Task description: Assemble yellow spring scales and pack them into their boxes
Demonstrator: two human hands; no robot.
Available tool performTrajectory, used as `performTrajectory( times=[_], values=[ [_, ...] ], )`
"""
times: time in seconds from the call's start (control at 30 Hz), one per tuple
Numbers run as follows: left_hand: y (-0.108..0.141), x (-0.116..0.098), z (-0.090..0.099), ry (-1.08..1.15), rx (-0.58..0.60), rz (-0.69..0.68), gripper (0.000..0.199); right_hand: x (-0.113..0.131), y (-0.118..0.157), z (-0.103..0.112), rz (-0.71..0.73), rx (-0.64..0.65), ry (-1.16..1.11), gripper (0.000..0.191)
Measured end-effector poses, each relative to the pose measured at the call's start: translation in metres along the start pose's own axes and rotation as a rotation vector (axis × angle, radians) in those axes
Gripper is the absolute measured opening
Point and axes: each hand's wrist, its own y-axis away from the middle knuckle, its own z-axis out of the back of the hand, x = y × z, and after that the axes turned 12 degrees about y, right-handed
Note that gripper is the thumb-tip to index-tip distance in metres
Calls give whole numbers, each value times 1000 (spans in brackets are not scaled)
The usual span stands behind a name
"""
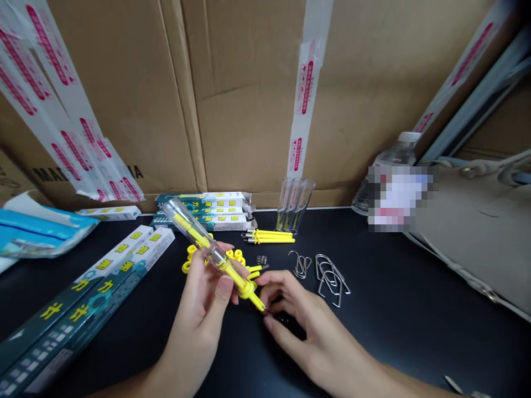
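My left hand point(205, 309) is closed around a spring scale point(185, 224), a clear tube with a yellow rod inside, held tilted with its upper end to the left. A yellow collar point(248, 289) and the thin end of the rod stick out at the lower right. At that tip, the thumb and fingers of my right hand point(296, 315) are pinched together around something small, mostly hidden. Behind my hands lie yellow caps point(191, 252), small springs point(261, 259) and yellow rods with metal ends point(271, 237). Bent wire hooks point(332, 279) rest to the right.
Clear tubes point(293, 205) stand upright at the back. Printed boxes point(203, 211) are stacked beside them, and long boxes point(103, 282) lie at left near a blue package point(45, 226). A water bottle point(404, 148) and a beige bag point(477, 215) stand at right, before cardboard point(249, 110).
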Motion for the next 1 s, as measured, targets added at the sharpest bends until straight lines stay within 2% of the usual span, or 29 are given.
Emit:
performTrajectory(
  times=[0.17,0.3,0.57,0.73,0.9,1.0],
  values=[
    [-3,-4,-2,-24,30,96,44,-4,-1,-1,-67,-17,-89,27],
    [-3,-4,-3,-29,79,160,40,-1,-1,0,-130,-30,-149,19],
    [-2,-1,-4,-41,180,165,30,-1,-3,2,-162,-99,29,22],
    [0,-7,-2,-61,154,147,30,0,-2,3,-117,-34,19,33],
    [5,-12,7,-73,128,164,44,5,1,7,-29,-54,80,20],
    [7,-14,15,-117,82,159,41,5,1,8,-31,-82,121,17]
  ],
)
